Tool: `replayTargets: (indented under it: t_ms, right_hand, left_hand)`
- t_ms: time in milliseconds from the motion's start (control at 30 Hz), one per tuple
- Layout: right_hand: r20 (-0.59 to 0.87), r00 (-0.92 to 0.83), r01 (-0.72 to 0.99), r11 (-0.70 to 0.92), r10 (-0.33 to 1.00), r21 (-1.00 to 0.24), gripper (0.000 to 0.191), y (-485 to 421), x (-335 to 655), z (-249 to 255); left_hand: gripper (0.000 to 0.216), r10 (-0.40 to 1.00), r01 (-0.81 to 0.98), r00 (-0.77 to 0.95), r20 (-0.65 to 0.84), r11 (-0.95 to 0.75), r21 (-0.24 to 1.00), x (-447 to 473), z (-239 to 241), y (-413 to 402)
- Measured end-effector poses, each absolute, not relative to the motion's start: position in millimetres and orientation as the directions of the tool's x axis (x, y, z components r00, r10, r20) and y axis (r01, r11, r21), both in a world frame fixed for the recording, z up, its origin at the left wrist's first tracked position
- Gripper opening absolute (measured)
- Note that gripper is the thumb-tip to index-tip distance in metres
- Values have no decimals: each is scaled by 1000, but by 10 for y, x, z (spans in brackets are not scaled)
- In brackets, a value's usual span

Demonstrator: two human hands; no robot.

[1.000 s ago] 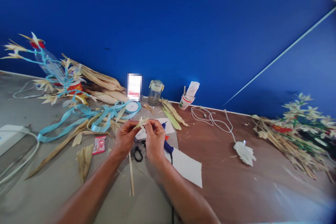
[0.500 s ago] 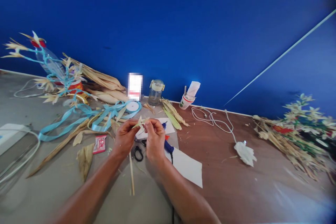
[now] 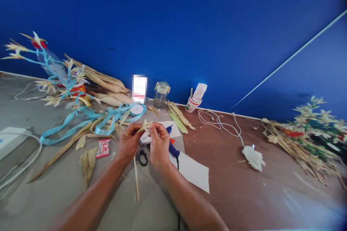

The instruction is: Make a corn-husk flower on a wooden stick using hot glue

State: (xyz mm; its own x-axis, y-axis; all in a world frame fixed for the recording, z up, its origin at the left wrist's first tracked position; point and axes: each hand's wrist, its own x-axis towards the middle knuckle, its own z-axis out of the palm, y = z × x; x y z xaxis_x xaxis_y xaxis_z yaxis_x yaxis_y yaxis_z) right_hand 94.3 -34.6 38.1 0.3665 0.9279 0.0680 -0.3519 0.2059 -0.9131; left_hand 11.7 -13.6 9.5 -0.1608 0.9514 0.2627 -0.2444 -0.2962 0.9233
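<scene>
Both hands meet above the table's middle. My left hand and my right hand pinch a small pale corn-husk flower between their fingertips, petals pointing up. Under the hands lie black-handled scissors, a blue glue gun on white paper, and a thin wooden stick. The fingers of both hands are closed on the flower.
Light-blue ribbon and its spool lie at the left among dried husks. A glass jar, a paper cup, a white cable, a white husk flower and a pile of finished flowers stand further back and right.
Hardly anything differs; the hands stay together on the husk flower, with only slight finger shifts.
</scene>
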Motion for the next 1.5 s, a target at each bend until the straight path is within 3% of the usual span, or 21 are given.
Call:
replayTargets:
  t_ms: [233,800,933,1033,1133,1267,1367,1500]
  right_hand:
    - [74,360,-333,202,930,-921,11,-352,936,384]
    - [10,313,-466,162,950,-870,15,-337,913,331]
    - [20,291,-506,172,956,-845,17,-341,920,338]
    - [19,287,-509,169,958,-844,16,-346,932,361]
    - [25,309,-428,162,951,-889,14,-360,952,375]
    - [250,295,-91,287,922,-953,19,-399,979,381]
    - [405,237,105,392,883,-914,25,-427,989,385]
    - [516,152,237,476,843,-847,32,-436,997,363]
  left_hand:
    - [8,950,-241,-178,254,-293,925,114,84,-131]
    - [6,943,-236,-200,265,-309,921,122,112,-141]
    - [8,950,-235,-215,226,-275,932,123,91,-139]
    - [12,971,-339,-194,140,-200,919,140,94,-139]
    - [15,991,-511,-121,55,-110,853,157,114,-135]
    - [18,997,-654,-51,-62,14,757,153,139,-127]
    - [21,992,-703,16,-124,100,704,134,141,-125]
    - [21,987,-716,95,-130,159,680,115,141,-130]
